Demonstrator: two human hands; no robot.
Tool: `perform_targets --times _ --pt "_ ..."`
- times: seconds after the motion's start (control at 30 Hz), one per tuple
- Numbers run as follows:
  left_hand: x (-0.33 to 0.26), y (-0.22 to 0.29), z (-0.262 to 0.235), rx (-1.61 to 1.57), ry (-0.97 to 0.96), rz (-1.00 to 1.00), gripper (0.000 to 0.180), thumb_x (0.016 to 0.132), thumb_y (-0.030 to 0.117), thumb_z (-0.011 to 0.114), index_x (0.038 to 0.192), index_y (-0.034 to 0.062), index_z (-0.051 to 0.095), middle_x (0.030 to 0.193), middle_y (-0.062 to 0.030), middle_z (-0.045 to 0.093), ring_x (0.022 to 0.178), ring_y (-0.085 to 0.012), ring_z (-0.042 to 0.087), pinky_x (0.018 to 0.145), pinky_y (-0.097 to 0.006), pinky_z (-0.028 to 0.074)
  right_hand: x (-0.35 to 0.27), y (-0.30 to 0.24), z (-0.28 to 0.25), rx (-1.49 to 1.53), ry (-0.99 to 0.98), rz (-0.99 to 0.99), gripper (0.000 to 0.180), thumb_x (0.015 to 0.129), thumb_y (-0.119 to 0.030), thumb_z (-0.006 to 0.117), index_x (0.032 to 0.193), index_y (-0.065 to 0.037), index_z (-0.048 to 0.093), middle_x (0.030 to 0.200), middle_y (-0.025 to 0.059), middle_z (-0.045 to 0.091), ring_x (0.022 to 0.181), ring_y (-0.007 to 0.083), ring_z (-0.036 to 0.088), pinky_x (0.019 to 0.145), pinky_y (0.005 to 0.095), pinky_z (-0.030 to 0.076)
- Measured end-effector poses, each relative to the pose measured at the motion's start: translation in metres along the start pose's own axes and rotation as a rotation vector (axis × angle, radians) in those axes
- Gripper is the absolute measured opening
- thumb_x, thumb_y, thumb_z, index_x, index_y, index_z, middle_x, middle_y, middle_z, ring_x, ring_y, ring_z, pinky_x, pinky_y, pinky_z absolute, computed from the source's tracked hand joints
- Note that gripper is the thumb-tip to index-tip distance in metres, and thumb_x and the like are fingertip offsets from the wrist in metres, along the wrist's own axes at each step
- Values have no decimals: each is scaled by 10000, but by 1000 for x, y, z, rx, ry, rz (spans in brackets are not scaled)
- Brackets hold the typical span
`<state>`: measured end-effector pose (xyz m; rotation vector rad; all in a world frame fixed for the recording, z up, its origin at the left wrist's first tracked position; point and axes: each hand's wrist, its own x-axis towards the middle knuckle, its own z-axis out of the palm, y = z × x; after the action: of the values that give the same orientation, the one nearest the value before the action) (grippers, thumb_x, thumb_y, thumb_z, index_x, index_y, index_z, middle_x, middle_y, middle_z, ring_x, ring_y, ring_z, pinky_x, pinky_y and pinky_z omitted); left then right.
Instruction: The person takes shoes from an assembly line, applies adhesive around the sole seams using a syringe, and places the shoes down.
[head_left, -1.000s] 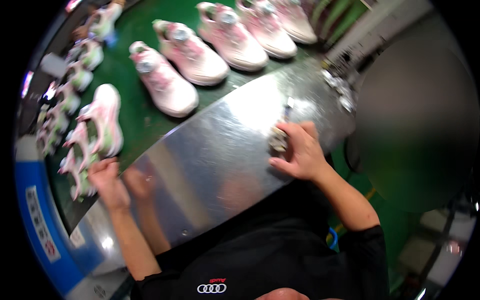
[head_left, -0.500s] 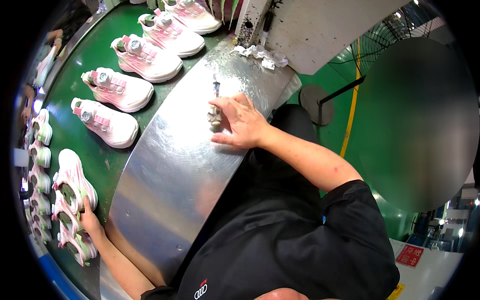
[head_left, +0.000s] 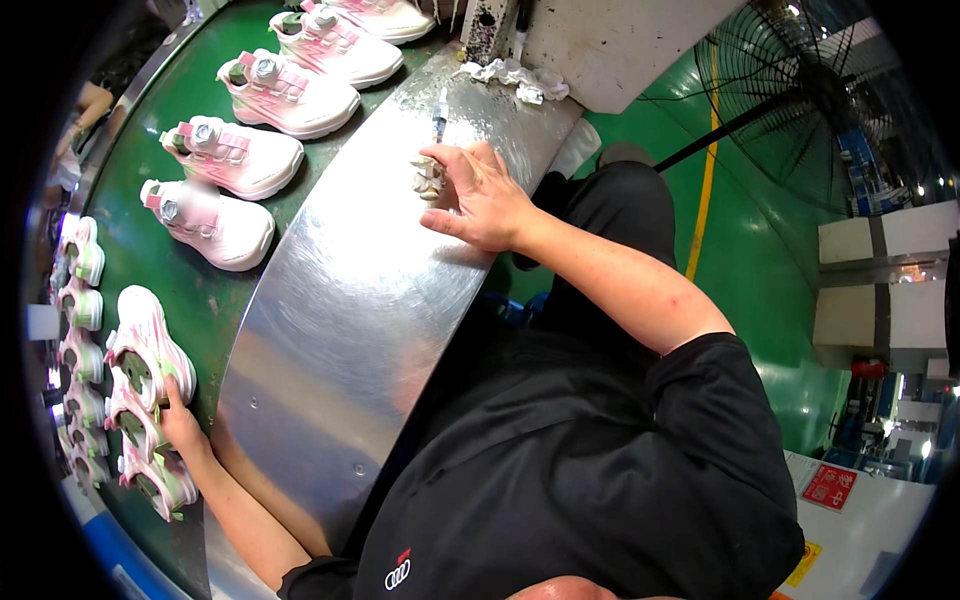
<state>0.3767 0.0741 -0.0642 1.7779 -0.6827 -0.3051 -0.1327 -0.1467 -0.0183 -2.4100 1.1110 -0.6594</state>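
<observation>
My left hand point(head_left: 182, 425) is at the lower left, its thumb along the side of a white and pink child's sneaker point(head_left: 150, 335). Its other fingers are mostly hidden by the sneakers. Two more sneakers of the same kind lie close below that one. Over the metal tabletop, my right hand point(head_left: 485, 195) curves thumb and fingers around a lumpy off-white wad point(head_left: 428, 178); its exact kind is unclear. Just past the fingertips is a slim clear and dark stick-like tool point(head_left: 440, 115), lying on the metal. Whether the right hand touches that tool cannot be told.
A row of white and pink sneakers point(head_left: 230, 160) with dial fasteners stands on the green surface beyond the metal table point(head_left: 330, 290). Crumpled white tissue point(head_left: 515, 80) lies near a stained machine post. More sneakers line the far left. A floor fan point(head_left: 800, 95) stands at right.
The whole view has shifted, uncovering more of the fan and boxes at right. My right hand and the wad appear higher in the picture. My left hand stays on the sneaker.
</observation>
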Motion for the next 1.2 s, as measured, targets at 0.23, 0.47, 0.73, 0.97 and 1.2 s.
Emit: perform_targets --times 0.23,0.47,0.73,0.97,1.2 --pt "11 -33 -7 152 20 69 573 868 286 659 1255 -96 476 1299 -158 509 1110 -231 528 968 -346 402 -3 2 2 -111 34 -38 755 759 -497 627 1350 -112 356 1186 160 497 1070 343 417 999 454 293" --pt "12 -49 -15 357 -19 -1 606 880 387 616 1222 -101 507 1247 -197 550 1100 -272 543 960 -355 404 -4 3 8 -36 8 -54 770 776 -576 578 1347 -121 334 1034 152 482 991 317 415 969 428 294" --pt "12 -29 -15 663 -95 -91 716 889 526 510 1203 -117 517 1232 -242 556 1108 -336 538 975 -372 380 -3 4 -3 27 -22 -53 802 755 -625 577 1326 -102 367 1194 129 500 1038 307 406 993 433 292" --pt "18 -50 -26 733 -247 -273 567 960 424 435 1187 -85 545 1160 -227 596 1052 -302 548 953 -360 397 2 13 8 23 42 -183 817 719 -566 653 1292 -42 398 1054 142 511 932 311 462 886 413 353" --pt "-9 24 41 591 -60 -146 631 935 479 453 1154 -106 544 1185 -292 558 1111 -387 525 982 -401 367 -1 17 -8 19 34 -133 821 722 -587 625 1296 -43 404 1083 159 494 1002 322 438 926 425 317"
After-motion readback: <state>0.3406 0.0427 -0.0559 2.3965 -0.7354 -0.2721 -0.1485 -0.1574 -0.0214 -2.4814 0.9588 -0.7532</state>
